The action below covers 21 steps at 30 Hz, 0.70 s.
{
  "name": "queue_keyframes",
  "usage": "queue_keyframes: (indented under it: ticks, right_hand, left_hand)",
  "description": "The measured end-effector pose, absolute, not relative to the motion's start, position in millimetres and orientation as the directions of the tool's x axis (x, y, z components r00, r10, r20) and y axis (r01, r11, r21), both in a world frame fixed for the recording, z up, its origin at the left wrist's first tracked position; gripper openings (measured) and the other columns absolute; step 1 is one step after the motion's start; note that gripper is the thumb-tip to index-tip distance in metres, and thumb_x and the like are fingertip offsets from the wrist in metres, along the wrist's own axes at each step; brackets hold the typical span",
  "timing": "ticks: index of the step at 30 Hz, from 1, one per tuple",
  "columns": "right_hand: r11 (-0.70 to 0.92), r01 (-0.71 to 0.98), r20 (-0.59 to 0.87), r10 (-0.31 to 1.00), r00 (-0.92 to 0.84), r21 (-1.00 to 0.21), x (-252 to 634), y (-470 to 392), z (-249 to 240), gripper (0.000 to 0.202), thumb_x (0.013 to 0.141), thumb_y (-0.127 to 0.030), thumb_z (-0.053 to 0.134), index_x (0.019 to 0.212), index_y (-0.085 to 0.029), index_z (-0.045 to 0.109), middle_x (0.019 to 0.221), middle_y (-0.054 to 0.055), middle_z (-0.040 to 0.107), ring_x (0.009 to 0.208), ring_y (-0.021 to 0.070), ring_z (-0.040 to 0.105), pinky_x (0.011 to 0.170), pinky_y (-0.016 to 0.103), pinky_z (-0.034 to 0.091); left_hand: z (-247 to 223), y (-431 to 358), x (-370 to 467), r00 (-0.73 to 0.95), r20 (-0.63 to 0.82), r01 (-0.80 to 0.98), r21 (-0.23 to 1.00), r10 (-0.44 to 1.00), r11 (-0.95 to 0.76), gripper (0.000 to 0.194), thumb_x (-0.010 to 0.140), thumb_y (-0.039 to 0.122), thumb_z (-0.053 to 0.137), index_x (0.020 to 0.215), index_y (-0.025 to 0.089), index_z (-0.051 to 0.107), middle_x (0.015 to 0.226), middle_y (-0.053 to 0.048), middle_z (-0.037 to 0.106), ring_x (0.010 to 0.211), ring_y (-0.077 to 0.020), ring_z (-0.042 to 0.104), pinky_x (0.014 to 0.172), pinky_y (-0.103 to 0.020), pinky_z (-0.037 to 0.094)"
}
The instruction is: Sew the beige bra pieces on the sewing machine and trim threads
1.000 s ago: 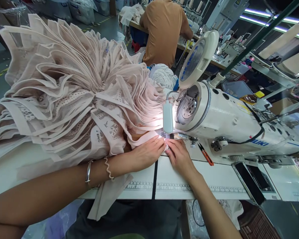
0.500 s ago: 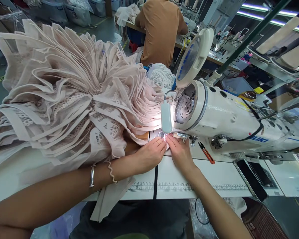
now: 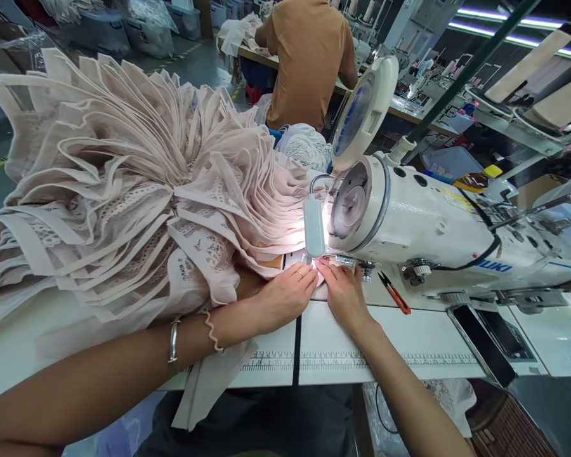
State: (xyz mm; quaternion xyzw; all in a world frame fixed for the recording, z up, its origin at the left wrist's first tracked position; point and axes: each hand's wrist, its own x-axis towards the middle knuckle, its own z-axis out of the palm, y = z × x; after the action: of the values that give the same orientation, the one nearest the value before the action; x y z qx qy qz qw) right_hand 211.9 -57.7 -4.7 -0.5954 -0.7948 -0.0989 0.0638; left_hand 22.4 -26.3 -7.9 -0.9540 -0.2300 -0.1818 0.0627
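Both of my hands meet at the needle area of a white sewing machine (image 3: 409, 212), under a small lit lamp (image 3: 314, 228). My left hand (image 3: 288, 293), fingers closed, pinches the edge of pale pink fabric (image 3: 320, 277) beside the presser foot. Close against it, my right hand (image 3: 345, 293) presses the same fabric with fingers bent and together. The needle itself is hidden behind the lamp and fingers. A large heap of pale pink lace-trimmed garment pieces (image 3: 137, 184) spreads left of the machine, over my left forearm's far side. One strip hangs off the table's front edge.
Orange-handled thread snips (image 3: 394, 293) lie right of my right hand. A phone (image 3: 483, 346) rests at the table's front edge. A magnifier (image 3: 365, 114) stands above the machine head. Thread cones (image 3: 530, 63) are at upper right. A co-worker (image 3: 309, 63) sits ahead, back turned.
The handwheel-like disc in the machine's head end now looks blurred, as if turning. My hands stay at nearly the same spot on the fabric. The view has shifted slightly.
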Motion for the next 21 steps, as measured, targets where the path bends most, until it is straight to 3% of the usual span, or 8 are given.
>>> queue_keyframes:
  ticks: [8, 12, 16, 21]
  right_hand:
    - [0.252, 0.965, 0.222, 0.939, -0.262, 0.073, 211, -55, -5, 0.059, 0.088, 0.000, 0.034, 0.131, -0.024, 0.064, 0.120, 0.012, 0.069, 0.101, 0.0288, 0.059, 0.097, 0.050, 0.043]
    - [0.214, 0.973, 0.113, 0.968, -0.223, 0.082, 208, -54, 3, 0.062, 0.089, 0.000, 0.033, 0.137, -0.027, 0.061, 0.121, 0.012, 0.068, 0.110, 0.0307, 0.058, 0.101, 0.052, 0.041]
    - [0.157, 0.983, 0.002, 0.988, -0.158, 0.092, 203, -54, 11, 0.063, 0.090, 0.000, 0.034, 0.142, -0.029, 0.056, 0.125, 0.012, 0.066, 0.113, 0.0307, 0.057, 0.104, 0.053, 0.039]
    - [0.145, 0.985, -0.006, 0.989, -0.145, 0.089, 201, -54, 11, 0.061, 0.092, -0.002, 0.034, 0.141, -0.030, 0.057, 0.124, 0.013, 0.067, 0.108, 0.0308, 0.060, 0.104, 0.056, 0.039]
  left_hand:
    - [-5, -26, 22, 0.822, 0.334, 0.504, -0.050, 0.461, -0.862, 0.033, 0.095, 0.000, 0.036, 0.119, 0.005, 0.057, 0.103, -0.014, 0.068, 0.089, -0.0221, 0.059, 0.082, -0.038, 0.044]
    - [-7, -25, 23, 0.817, 0.330, 0.515, -0.048, 0.473, -0.856, 0.032, 0.095, -0.001, 0.035, 0.116, 0.005, 0.058, 0.099, -0.013, 0.066, 0.086, -0.0225, 0.057, 0.072, -0.035, 0.043]
    - [-9, -22, 23, 0.817, 0.331, 0.516, -0.054, 0.472, -0.855, 0.035, 0.094, -0.002, 0.035, 0.120, 0.004, 0.056, 0.100, -0.013, 0.067, 0.086, -0.0223, 0.058, 0.072, -0.034, 0.044]
    - [-12, -21, 22, 0.808, 0.368, 0.517, -0.071, 0.459, -0.853, 0.034, 0.094, 0.000, 0.035, 0.120, 0.005, 0.058, 0.109, -0.015, 0.068, 0.090, -0.0230, 0.060, 0.076, -0.035, 0.046]
